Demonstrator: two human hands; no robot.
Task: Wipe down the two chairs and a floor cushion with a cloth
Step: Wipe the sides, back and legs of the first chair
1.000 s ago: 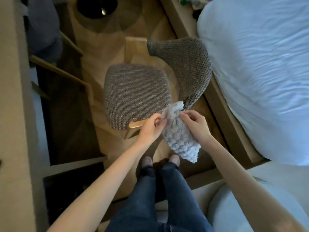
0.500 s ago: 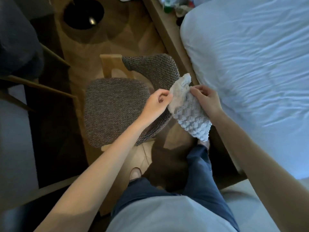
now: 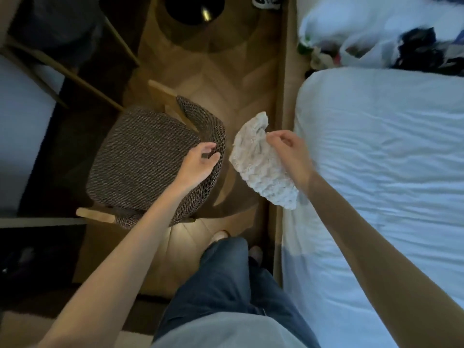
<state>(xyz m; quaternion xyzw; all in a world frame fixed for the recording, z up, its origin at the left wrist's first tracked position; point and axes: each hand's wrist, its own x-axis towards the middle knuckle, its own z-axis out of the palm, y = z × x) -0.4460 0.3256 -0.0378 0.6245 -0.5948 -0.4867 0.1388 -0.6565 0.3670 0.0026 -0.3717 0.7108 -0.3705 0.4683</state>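
Right hand (image 3: pixel 288 151) pinching cloth (image 3: pixel 261 172), left hand (image 3: pixel 198 164) loosely curled over chair (image 3: pixel 140 156) backrest, bed (image 3: pixel 376 172) alongside

The chair (image 3: pixel 148 162) stands left of the bed (image 3: pixel 381 184) — the cloth (image 3: pixel 261 167) hangs between them, over the floor (image 3: pixel 226 79).
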